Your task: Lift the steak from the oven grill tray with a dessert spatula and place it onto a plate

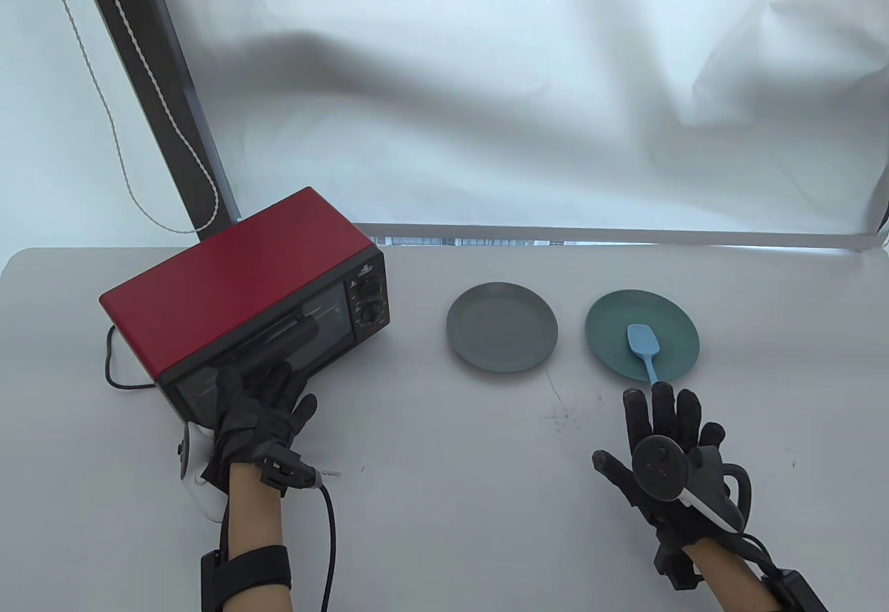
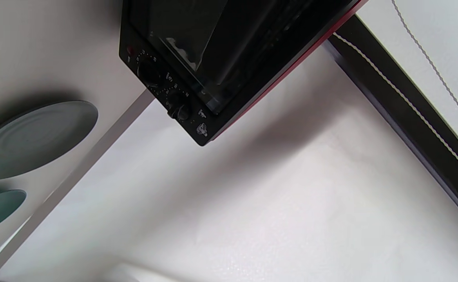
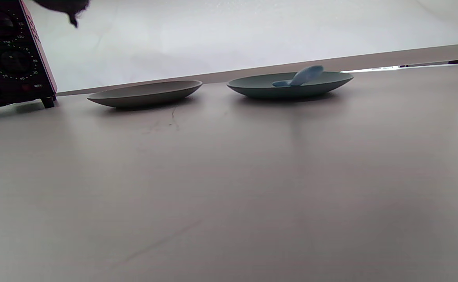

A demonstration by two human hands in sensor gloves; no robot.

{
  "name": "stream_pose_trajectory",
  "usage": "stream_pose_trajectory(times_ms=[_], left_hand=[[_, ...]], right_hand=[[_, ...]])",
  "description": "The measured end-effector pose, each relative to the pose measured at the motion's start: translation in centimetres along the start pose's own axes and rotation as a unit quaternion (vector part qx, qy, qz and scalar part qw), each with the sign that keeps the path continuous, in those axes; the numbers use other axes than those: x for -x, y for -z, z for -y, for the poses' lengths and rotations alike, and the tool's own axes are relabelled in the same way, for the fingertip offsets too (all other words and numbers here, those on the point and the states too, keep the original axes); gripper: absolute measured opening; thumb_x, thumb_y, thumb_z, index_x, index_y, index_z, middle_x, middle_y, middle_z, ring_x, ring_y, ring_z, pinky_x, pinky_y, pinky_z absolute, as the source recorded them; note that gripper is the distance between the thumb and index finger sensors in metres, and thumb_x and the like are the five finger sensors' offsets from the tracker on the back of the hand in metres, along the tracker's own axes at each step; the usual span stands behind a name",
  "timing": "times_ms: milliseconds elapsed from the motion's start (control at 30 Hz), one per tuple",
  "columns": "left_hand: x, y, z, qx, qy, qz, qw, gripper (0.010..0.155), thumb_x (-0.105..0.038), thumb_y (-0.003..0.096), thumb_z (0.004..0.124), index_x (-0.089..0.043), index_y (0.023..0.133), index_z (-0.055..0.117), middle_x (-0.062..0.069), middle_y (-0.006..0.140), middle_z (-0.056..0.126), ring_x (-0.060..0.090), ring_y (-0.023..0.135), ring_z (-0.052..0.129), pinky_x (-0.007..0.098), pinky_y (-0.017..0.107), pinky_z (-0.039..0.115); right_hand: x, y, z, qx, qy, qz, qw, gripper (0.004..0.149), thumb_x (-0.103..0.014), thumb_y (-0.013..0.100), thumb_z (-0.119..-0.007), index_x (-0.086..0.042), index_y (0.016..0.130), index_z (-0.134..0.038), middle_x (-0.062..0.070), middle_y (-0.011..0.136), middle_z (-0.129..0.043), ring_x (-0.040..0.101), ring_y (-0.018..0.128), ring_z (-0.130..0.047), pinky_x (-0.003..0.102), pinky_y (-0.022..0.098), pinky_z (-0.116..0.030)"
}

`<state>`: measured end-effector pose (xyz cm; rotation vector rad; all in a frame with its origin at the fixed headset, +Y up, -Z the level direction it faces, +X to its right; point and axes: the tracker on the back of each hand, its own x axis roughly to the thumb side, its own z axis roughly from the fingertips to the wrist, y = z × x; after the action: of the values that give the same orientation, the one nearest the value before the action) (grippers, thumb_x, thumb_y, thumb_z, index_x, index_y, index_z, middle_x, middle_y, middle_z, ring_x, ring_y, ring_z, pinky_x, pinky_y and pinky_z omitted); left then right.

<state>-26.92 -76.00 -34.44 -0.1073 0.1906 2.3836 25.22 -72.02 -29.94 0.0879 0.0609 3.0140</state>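
Note:
A red toaster oven (image 1: 236, 271) stands at the table's left with its dark glass door closed; no steak or grill tray shows through it. My left hand (image 1: 257, 372) reaches up to the near end of the black door handle (image 1: 285, 337), fingers stretched out and touching it. The blue dessert spatula (image 1: 644, 342) lies on the teal plate (image 1: 604, 320), its handle sticking out over the near rim. Just below that handle, my right hand (image 1: 660, 400) hovers flat with fingers spread, holding nothing. A grey plate (image 1: 501, 326) sits bare between the oven and the teal plate.
The oven's black power cord (image 1: 111, 369) loops off its left side. A dark post (image 1: 173, 84) and a white rope (image 1: 118, 146) rise behind the oven against a white cloth backdrop. The oven's dials (image 2: 162, 86) face the plates.

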Motion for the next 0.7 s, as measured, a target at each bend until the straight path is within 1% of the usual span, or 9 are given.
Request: stream_pose_trajectory(times_ms=[133,267,533,700], left_hand=[[0.0,-0.3,-0.3,-0.008,0.012,-0.004,1.000,0.058,-0.059,0.0696,0.033,-0.032,0.119,0.017,0.008,0.127,0.022,0.037,0.117,0.033,0.065,0.080,0.034],[0.1,-0.6,-0.5,-0.004,0.029,-0.010,1.000,0.058,-0.059,0.0698,0.033,-0.031,0.119,0.017,0.010,0.127,0.023,0.038,0.117,0.034,0.065,0.080,0.034],[0.6,-2.2,-0.9,-0.007,0.083,-0.039,0.996,0.060,-0.056,0.0700,0.035,-0.026,0.120,0.019,0.014,0.126,0.027,0.042,0.114,0.038,0.066,0.079,0.036],[1.3,-3.1,-1.0,-0.020,0.107,-0.048,0.993,0.059,-0.054,0.0698,0.037,-0.028,0.120,0.020,0.016,0.125,0.030,0.043,0.113,0.041,0.066,0.078,0.038]], right_hand=[[0.1,0.0,0.0,0.000,0.002,-0.001,1.000,0.093,-0.068,0.061,-0.057,-0.024,0.112,0.006,0.028,0.120,0.012,0.061,0.110,0.001,0.082,0.070,-0.015],[0.1,0.1,-0.1,0.001,0.003,0.001,1.000,0.093,-0.068,0.061,-0.058,-0.023,0.112,0.006,0.028,0.120,0.012,0.061,0.109,0.001,0.082,0.070,-0.015],[0.0,0.1,-0.3,0.001,0.002,0.009,1.000,0.093,-0.068,0.061,-0.057,-0.023,0.112,0.006,0.029,0.120,0.012,0.061,0.109,0.001,0.082,0.070,-0.016],[-0.1,0.1,-0.4,0.000,0.001,0.013,1.000,0.093,-0.068,0.061,-0.057,-0.023,0.112,0.006,0.029,0.120,0.012,0.061,0.109,0.001,0.082,0.070,-0.016]])
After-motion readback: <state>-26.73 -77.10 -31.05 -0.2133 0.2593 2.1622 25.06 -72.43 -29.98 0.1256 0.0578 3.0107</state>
